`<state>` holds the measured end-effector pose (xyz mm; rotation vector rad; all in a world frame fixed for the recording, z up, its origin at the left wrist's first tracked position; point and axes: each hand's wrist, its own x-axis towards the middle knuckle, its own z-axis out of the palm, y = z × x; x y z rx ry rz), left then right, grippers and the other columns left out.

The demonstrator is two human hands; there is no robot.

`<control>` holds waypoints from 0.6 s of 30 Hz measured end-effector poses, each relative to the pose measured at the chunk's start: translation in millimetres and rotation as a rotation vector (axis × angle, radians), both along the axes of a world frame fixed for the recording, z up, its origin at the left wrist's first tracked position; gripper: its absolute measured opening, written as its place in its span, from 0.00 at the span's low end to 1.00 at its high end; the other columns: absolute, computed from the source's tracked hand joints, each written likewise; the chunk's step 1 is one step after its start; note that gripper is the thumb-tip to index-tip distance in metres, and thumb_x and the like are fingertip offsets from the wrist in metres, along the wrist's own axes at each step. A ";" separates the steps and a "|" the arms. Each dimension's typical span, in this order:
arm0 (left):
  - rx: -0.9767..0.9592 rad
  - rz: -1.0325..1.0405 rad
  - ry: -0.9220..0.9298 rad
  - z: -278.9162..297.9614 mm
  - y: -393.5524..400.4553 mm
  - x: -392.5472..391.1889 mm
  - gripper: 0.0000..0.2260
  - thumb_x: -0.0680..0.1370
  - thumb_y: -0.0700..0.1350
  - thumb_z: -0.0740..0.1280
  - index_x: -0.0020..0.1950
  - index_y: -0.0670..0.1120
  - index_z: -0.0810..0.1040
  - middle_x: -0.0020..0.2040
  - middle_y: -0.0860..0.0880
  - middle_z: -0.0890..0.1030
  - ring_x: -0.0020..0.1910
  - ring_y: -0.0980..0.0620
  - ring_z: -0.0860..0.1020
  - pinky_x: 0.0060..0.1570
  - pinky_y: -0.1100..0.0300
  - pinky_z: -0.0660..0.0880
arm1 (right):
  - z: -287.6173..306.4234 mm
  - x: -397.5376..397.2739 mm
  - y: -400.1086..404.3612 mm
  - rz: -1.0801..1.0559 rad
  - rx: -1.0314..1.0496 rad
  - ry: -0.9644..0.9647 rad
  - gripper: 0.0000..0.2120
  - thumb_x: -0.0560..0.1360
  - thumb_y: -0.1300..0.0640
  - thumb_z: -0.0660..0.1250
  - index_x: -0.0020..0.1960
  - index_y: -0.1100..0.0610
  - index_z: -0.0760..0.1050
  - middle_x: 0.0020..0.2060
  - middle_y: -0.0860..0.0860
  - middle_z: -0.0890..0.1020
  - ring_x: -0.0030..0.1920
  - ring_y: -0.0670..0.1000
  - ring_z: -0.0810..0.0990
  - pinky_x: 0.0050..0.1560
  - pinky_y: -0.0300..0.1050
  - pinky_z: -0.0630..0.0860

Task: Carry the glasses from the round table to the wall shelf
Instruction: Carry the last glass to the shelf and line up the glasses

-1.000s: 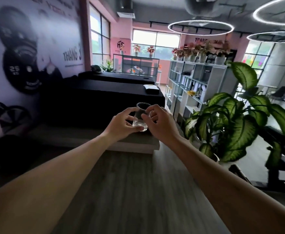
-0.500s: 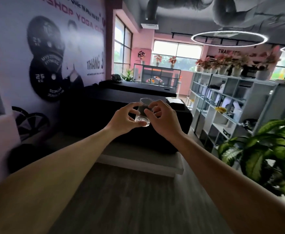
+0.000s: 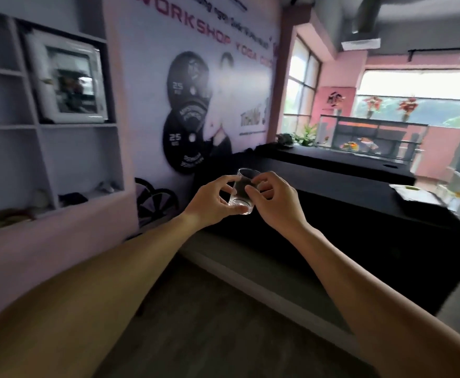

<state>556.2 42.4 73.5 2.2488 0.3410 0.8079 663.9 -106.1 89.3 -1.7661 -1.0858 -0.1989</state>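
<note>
A small clear glass (image 3: 242,192) is held upright in front of me, at arm's length and chest height. My left hand (image 3: 209,203) grips its left side with thumb and fingertips, and my right hand (image 3: 275,200) grips its right side. The white wall shelf (image 3: 79,126), built into the wall in several compartments, fills the left of the view, well left of the glass. One compartment holds a white appliance with a glass door (image 3: 68,80); small items lie on the lowest level. The round table is out of view.
A long black-covered counter (image 3: 359,203) runs ahead and to the right on a pale plinth. A gym poster (image 3: 201,105) covers the wall beyond the shelf. The floor is dark wood. Windows and a fish tank (image 3: 370,137) stand far back.
The view has swung left: the potted plant and open bookcase have left the frame and the wall shelf has come in at the left. Both hands keep hold of the glass.
</note>
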 end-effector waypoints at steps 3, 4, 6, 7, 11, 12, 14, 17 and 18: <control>-0.006 0.127 0.012 0.8 60.1 14.7 0.34 0.64 0.59 0.78 0.67 0.62 0.70 0.55 0.55 0.81 0.42 0.56 0.83 0.49 0.59 0.80 | 5.8 29.4 70.6 0.116 -0.018 0.022 0.08 0.74 0.47 0.72 0.52 0.45 0.79 0.46 0.45 0.82 0.40 0.42 0.82 0.49 0.44 0.82; -0.011 0.156 0.014 2.8 76.0 15.7 0.33 0.65 0.58 0.78 0.67 0.61 0.70 0.55 0.55 0.81 0.43 0.56 0.83 0.50 0.58 0.80 | 7.3 36.1 91.2 0.150 -0.021 0.027 0.08 0.74 0.47 0.73 0.51 0.45 0.80 0.45 0.45 0.82 0.40 0.42 0.82 0.49 0.44 0.82; -0.023 0.219 0.010 8.1 104.9 15.2 0.33 0.65 0.56 0.79 0.67 0.60 0.71 0.52 0.58 0.79 0.44 0.57 0.82 0.49 0.61 0.79 | 10.9 44.9 130.6 0.220 -0.017 0.023 0.08 0.74 0.47 0.73 0.52 0.46 0.80 0.45 0.45 0.82 0.40 0.42 0.82 0.50 0.45 0.82; -0.026 0.263 0.007 9.6 120.3 14.3 0.33 0.65 0.55 0.79 0.68 0.59 0.71 0.51 0.60 0.78 0.43 0.59 0.82 0.47 0.63 0.77 | 11.9 48.2 152.4 0.255 -0.014 0.015 0.09 0.74 0.47 0.72 0.52 0.47 0.80 0.46 0.45 0.82 0.41 0.43 0.82 0.51 0.46 0.82; -0.041 0.396 -0.005 7.2 184.8 -0.4 0.33 0.64 0.54 0.80 0.67 0.58 0.73 0.53 0.57 0.80 0.41 0.61 0.80 0.44 0.65 0.74 | 10.5 46.1 234.3 0.393 -0.029 0.033 0.10 0.74 0.46 0.72 0.52 0.48 0.80 0.45 0.45 0.82 0.42 0.43 0.82 0.52 0.48 0.82; -0.034 0.422 0.002 6.7 195.8 -6.0 0.33 0.64 0.53 0.81 0.67 0.58 0.73 0.54 0.56 0.80 0.41 0.61 0.80 0.44 0.66 0.73 | 8.6 44.1 249.7 0.419 -0.032 0.036 0.09 0.74 0.47 0.72 0.52 0.48 0.80 0.45 0.45 0.83 0.43 0.43 0.82 0.52 0.49 0.81; -0.018 0.488 0.017 4.6 226.6 -19.5 0.32 0.64 0.53 0.80 0.66 0.59 0.73 0.53 0.57 0.80 0.41 0.61 0.81 0.41 0.69 0.73 | 5.5 36.5 289.9 0.482 -0.030 0.039 0.08 0.74 0.48 0.72 0.51 0.48 0.80 0.44 0.45 0.83 0.43 0.45 0.83 0.52 0.51 0.81; 0.009 0.566 0.022 1.2 272.3 -40.0 0.33 0.63 0.58 0.80 0.65 0.61 0.72 0.57 0.54 0.81 0.46 0.57 0.82 0.48 0.61 0.79 | 2.5 21.8 347.2 0.549 -0.032 0.030 0.08 0.74 0.48 0.72 0.52 0.49 0.80 0.46 0.48 0.84 0.43 0.47 0.84 0.51 0.52 0.82; 0.016 0.582 0.027 -0.4 290.8 -47.5 0.33 0.63 0.59 0.80 0.65 0.61 0.72 0.58 0.54 0.81 0.48 0.55 0.82 0.50 0.58 0.80 | 2.5 15.0 365.9 0.572 -0.037 0.029 0.09 0.75 0.48 0.72 0.52 0.50 0.80 0.46 0.49 0.84 0.43 0.47 0.84 0.50 0.51 0.82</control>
